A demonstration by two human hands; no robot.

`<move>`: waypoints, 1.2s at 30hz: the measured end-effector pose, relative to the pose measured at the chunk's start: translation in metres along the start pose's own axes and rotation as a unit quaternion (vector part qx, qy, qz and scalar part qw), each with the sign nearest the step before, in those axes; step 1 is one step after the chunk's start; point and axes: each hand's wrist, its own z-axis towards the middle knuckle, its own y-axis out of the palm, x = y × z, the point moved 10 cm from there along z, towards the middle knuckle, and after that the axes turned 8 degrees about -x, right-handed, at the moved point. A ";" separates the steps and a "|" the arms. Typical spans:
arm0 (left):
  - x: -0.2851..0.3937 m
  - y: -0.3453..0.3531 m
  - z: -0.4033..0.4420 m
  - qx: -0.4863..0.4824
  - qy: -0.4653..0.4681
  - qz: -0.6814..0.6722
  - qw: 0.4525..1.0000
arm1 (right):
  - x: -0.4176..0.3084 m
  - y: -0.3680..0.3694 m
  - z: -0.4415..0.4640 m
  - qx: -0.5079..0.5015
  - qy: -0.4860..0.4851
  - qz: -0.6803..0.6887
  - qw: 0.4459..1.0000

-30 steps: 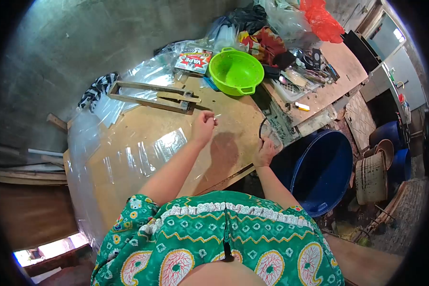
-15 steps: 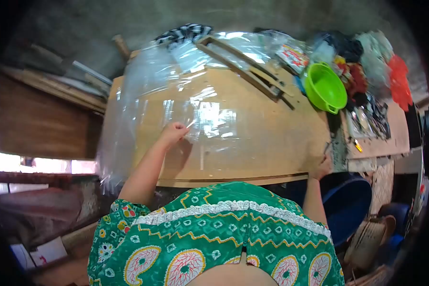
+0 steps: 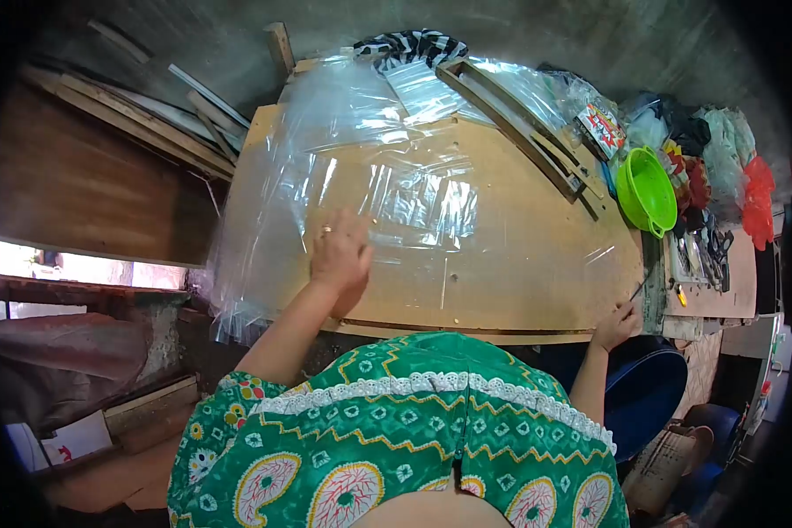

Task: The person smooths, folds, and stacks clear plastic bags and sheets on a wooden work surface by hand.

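A clear plastic sheet (image 3: pixel 277 198) lies creased and shiny over the left and middle of the wooden table (image 3: pixel 537 273). My left hand (image 3: pixel 341 255) is over the sheet near the front, back upward and a ring on one finger. Its fingers are stretched forward and slightly blurred; nothing shows in them. At the table's front right corner, my right hand (image 3: pixel 618 326) is closed around a thin dark tool (image 3: pixel 640 289) that points up and to the right. Its exact kind is too small to tell.
A long wooden frame (image 3: pixel 519 128) lies slanted at the back. Right of it are a green plastic basket (image 3: pixel 646 192), plastic bags (image 3: pixel 726 145) and a red bag (image 3: pixel 758 202). Scissors (image 3: pixel 722 255) and other tools lie on a side board (image 3: pixel 735 295). A blue tub (image 3: pixel 638 396) stands below right.
My left hand has gone from pinching by a shiny strip to lying stretched out over the sheet, a little to the right. My right hand still holds the tool. The view has shifted.
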 end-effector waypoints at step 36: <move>-0.020 0.038 -0.005 -0.099 0.117 -0.015 0.988 | -0.274 0.213 -0.221 -0.523 -0.219 0.064 0.821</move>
